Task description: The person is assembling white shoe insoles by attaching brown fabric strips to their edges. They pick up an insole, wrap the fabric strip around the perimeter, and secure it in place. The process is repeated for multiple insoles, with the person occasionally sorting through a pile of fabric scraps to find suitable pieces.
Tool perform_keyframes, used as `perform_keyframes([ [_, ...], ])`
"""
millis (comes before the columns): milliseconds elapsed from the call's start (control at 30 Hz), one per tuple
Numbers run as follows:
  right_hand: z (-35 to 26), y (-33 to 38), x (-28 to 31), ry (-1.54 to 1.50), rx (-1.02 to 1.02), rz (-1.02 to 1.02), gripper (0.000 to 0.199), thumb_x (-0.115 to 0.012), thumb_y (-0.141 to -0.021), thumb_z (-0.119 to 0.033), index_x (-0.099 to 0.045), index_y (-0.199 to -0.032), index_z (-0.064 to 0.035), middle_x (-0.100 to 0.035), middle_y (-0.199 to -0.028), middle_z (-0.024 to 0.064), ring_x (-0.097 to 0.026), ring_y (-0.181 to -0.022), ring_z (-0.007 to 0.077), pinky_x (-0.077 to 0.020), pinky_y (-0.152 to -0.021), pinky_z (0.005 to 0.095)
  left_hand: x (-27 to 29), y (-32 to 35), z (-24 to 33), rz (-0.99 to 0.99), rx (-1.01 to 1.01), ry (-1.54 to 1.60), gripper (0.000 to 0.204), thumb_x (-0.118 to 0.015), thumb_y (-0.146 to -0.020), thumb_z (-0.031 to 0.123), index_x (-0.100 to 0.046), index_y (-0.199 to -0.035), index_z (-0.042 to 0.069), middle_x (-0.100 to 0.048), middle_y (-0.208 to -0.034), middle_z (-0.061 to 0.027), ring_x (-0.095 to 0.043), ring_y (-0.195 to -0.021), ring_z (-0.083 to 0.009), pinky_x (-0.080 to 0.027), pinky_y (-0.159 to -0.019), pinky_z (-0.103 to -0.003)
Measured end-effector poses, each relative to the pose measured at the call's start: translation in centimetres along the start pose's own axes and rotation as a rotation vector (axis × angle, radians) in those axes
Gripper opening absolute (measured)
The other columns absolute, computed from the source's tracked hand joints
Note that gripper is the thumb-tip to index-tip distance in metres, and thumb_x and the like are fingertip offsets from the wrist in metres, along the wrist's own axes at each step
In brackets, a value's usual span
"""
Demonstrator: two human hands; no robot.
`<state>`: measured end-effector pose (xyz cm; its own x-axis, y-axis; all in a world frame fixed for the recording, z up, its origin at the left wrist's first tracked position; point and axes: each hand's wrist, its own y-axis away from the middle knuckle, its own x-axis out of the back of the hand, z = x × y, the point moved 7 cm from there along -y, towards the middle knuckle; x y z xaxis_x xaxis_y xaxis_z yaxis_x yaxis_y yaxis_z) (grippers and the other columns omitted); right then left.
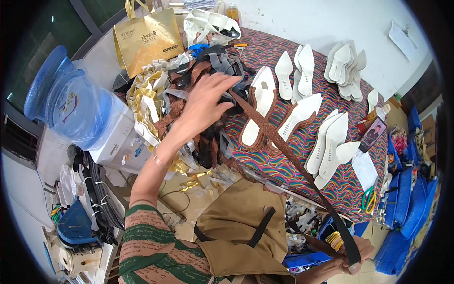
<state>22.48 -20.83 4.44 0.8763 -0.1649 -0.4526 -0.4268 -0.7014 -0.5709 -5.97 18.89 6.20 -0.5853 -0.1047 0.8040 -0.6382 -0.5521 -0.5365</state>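
My left hand (207, 100) is stretched over a tangled heap of brown, black and grey strips (208, 142), its fingers extended and thumb apart. From beside its fingertips a long brown glittery strip (288, 150) slants across the table, darker toward its lower end. My right hand (363, 250), low at the right, is closed on that end. Two white sole-shaped pieces with brown edging, a left one (263, 94) and a right one (302, 111), lie under or beside the strip. Whether the strip touches them I cannot tell.
Several plain white sole pieces (331, 137) lie on the patterned tablecloth (236, 156). A phone (373, 135), paper (364, 170) and scissors (369, 199) are at the right edge. Gold strips (144, 104), a gold bag (150, 40) and a water dispenser (116, 142) stand left. Blue bins (402, 203) sit right.
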Motion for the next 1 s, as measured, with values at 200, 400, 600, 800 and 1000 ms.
perform_keyframes([
  [200,-4.7,2.2,5.7,-0.008,0.310,0.781,0.023,-0.058,-0.088,-0.007,-0.049,-0.105,0.0061,-0.029,-0.047,-0.0041,-0.024,-0.039,0.0071,-0.0260,-0.043,0.0217,-7.3,-1.9,-9.5,-0.148,-0.035,-0.329,0.064,-0.070,-0.068,-0.005,-0.057,-0.128,0.013,-0.057,-0.130,-0.0033,-0.045,-0.131,-0.0285,-0.024,-0.112,-0.056],
  [400,-4.0,0.3,3.6,-0.208,0.015,0.390,0.032,-0.062,-0.092,-0.022,-0.049,-0.109,0.0019,-0.050,-0.070,0.0060,-0.042,-0.056,0.0169,-0.0393,-0.061,0.0351,-1.7,-0.5,-12.5,0.022,-0.110,-0.308,0.048,-0.071,-0.062,-0.005,-0.064,-0.106,0.011,-0.064,-0.116,-0.0012,-0.053,-0.118,-0.0240,-0.036,-0.100,-0.049],
  [600,-2.6,7.0,7.5,0.172,-0.163,0.937,0.015,-0.060,-0.093,-0.016,-0.058,-0.090,-0.0013,-0.045,-0.064,0.0002,-0.043,-0.055,0.0118,-0.0395,-0.056,0.0235,-1.2,0.7,-14.9,-0.202,-0.036,0.094,0.034,-0.071,-0.073,0.012,-0.072,-0.107,0.015,-0.064,-0.123,0.0041,-0.047,-0.128,-0.0241,-0.023,-0.112,-0.051],
  [800,1.8,9.8,6.2,0.995,-0.556,0.814,0.016,-0.067,-0.088,-0.018,-0.064,-0.080,-0.0048,-0.049,-0.064,-0.0015,-0.041,-0.053,0.0071,-0.0300,-0.048,0.0209,-0.7,0.6,-14.5,-0.177,-0.068,0.133,0.034,-0.070,-0.079,0.022,-0.072,-0.112,0.013,-0.064,-0.125,0.0004,-0.049,-0.124,-0.0265,-0.026,-0.110,-0.046],
  [1000,15.0,8.5,-0.5,1.142,-1.226,-0.385,0.016,-0.073,-0.076,-0.009,-0.070,-0.087,0.0027,-0.067,-0.082,0.0131,-0.062,-0.073,0.0140,-0.0453,-0.060,0.0276,-0.1,0.3,-12.7,0.033,-0.011,0.176,0.034,-0.077,-0.069,0.007,-0.069,-0.102,0.006,-0.061,-0.123,-0.0078,-0.052,-0.119,-0.0257,-0.033,-0.103,-0.041],
])
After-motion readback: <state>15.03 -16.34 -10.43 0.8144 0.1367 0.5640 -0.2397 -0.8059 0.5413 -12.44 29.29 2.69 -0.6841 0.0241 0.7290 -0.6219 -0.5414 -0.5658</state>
